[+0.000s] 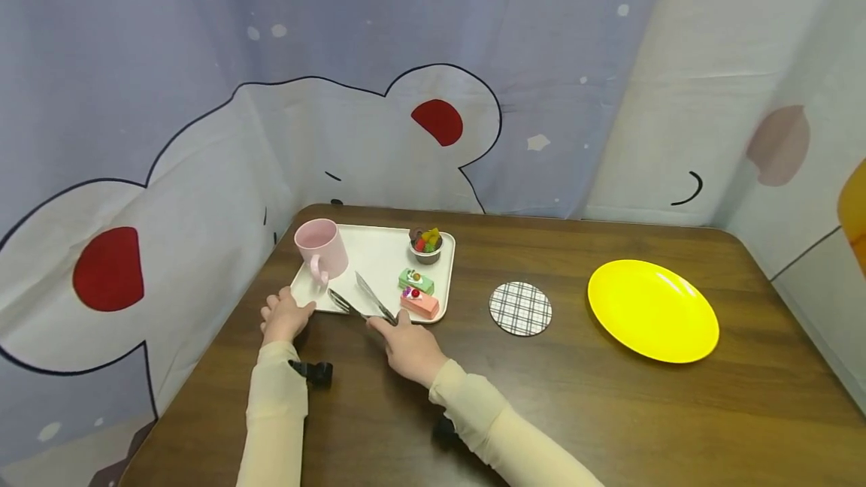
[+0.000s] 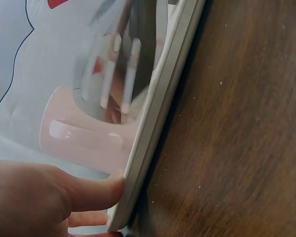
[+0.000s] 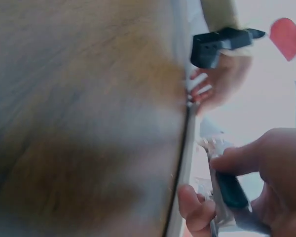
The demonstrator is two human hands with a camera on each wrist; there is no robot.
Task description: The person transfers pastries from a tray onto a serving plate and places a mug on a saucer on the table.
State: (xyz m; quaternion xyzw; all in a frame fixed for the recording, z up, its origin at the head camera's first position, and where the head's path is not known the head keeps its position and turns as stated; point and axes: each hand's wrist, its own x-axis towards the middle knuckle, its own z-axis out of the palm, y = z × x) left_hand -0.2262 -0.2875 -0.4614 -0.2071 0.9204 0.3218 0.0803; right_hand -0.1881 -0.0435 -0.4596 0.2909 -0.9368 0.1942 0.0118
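Note:
A white tray (image 1: 370,246) lies at the table's left side. My left hand (image 1: 284,319) is at its near left corner, thumb (image 2: 101,192) against the rim and fingers around the edge. My right hand (image 1: 411,350) grips metal tongs (image 1: 379,300) with a dark green grip (image 3: 231,190). Their two ends, one slotted, stand apart over the tray. On the tray are a pink mug (image 1: 326,248) at the left, a small bowl of colourful pieces (image 1: 427,249), a green cake slice (image 1: 416,281) and a pink cake slice (image 1: 419,303) at the right.
A round checked coaster (image 1: 520,309) lies right of the tray on the brown wooden table (image 1: 555,397). Farther right is a yellow oval plate (image 1: 652,311). A patterned curtain (image 1: 365,134) hangs behind the table's far edge.

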